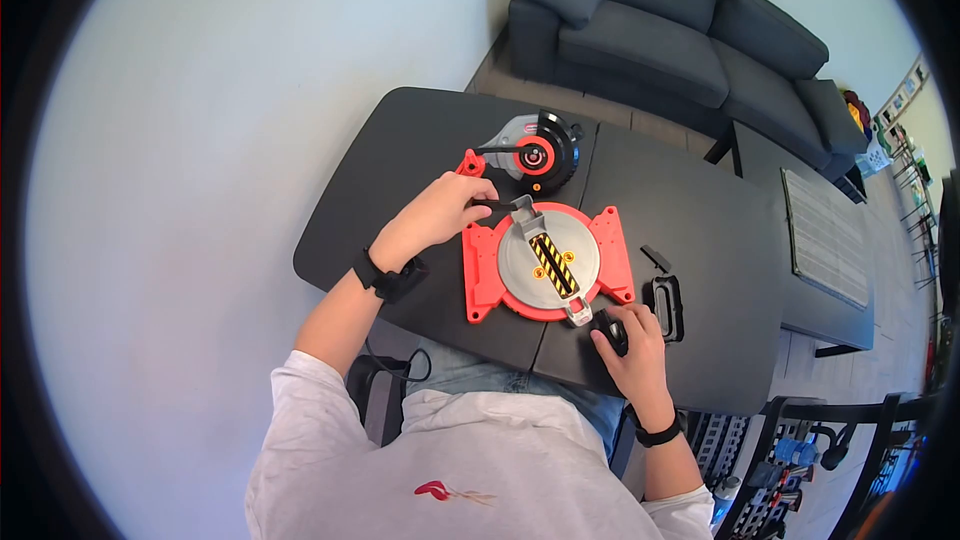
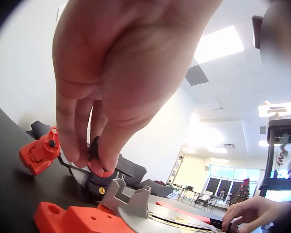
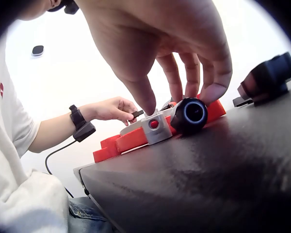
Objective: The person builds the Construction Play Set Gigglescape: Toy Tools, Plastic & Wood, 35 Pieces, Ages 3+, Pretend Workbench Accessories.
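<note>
A red base with a round grey plate point(image 1: 520, 270) and a yellow-black striped strip lies on the table. At its upper left, the left hand point(image 1: 440, 210) pinches a small black part point(image 1: 492, 205) between thumb and fingers, beside the plate's grey bracket point(image 1: 527, 215). The right hand point(image 1: 635, 355) has its thumb and fingers round a black round-ended piece point(image 3: 189, 116), next to the base's grey tab point(image 3: 156, 128) with a red button. Behind the base lies a grey and black saw head point(image 1: 545, 152) with a red centre.
A black handle frame point(image 1: 668, 308) and a small black piece point(image 1: 655, 259) lie right of the base. A red clamp-like part point(image 1: 470, 164) sits by the saw head. Beyond the black table point(image 1: 400, 130) are a grey sofa point(image 1: 640, 40) and a second table.
</note>
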A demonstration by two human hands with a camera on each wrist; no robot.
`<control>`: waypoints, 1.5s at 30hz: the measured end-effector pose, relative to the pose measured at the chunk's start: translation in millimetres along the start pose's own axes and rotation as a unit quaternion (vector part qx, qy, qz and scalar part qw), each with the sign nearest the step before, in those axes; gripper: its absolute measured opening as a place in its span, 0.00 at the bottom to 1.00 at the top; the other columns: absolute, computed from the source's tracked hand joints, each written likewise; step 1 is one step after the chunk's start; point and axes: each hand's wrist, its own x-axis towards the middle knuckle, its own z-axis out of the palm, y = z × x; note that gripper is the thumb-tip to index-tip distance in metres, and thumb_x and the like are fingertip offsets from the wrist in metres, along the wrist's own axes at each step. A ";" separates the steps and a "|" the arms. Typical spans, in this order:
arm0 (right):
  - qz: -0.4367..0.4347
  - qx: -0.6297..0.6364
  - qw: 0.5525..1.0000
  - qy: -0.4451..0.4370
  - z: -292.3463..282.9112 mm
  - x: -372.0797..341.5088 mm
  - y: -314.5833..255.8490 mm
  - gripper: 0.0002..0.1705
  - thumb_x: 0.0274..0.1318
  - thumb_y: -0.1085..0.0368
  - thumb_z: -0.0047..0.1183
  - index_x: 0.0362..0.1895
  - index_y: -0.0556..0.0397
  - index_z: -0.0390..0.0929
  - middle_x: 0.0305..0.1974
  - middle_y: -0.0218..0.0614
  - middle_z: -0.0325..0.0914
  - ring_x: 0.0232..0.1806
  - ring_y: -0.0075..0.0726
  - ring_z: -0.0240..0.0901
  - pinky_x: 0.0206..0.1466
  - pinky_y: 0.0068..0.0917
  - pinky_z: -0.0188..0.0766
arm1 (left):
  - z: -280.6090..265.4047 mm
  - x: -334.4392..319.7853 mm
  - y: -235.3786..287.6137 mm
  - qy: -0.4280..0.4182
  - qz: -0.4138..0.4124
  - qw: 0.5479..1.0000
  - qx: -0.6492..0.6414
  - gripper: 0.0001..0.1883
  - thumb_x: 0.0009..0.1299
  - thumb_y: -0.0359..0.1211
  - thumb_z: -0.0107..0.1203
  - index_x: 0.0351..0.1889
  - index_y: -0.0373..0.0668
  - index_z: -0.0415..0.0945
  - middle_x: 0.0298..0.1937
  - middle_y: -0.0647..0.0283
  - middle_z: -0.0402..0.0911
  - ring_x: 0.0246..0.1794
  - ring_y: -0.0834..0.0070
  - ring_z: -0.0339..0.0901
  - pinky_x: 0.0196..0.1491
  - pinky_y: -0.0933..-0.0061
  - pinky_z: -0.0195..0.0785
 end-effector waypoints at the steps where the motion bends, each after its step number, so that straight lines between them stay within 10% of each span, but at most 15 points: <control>1: 0.001 -0.001 1.000 0.000 -0.6 -0.4 -0.4 0.23 0.57 0.65 0.74 0.55 0.57 0.83 0.52 0.43 0.79 0.54 0.53 0.77 0.57 0.44 0.76 | 3.9 1.0 -0.6 -0.004 0.000 1.000 0.008 0.10 0.73 0.26 0.67 0.50 0.33 0.84 0.38 0.51 0.89 0.36 0.60 0.86 0.43 0.61 0.78; 39: -0.025 0.004 1.000 -0.006 1.5 -1.5 1.0 0.21 0.56 0.67 0.73 0.53 0.57 0.83 0.50 0.42 0.80 0.50 0.52 0.77 0.54 0.43 0.76 | 30.9 -23.5 -9.8 0.006 0.066 0.996 0.058 0.08 0.69 0.25 0.67 0.44 0.33 0.88 0.41 0.48 0.89 0.44 0.49 0.87 0.47 0.54 0.81; 45: -0.025 0.000 1.000 -0.006 5.0 -2.1 6.4 0.21 0.55 0.68 0.73 0.53 0.57 0.83 0.49 0.42 0.81 0.48 0.52 0.77 0.54 0.44 0.77 | 15.3 -38.9 -20.3 0.046 -0.018 0.998 -0.038 0.20 0.73 0.36 0.71 0.59 0.35 0.86 0.51 0.50 0.89 0.46 0.58 0.88 0.50 0.60 0.82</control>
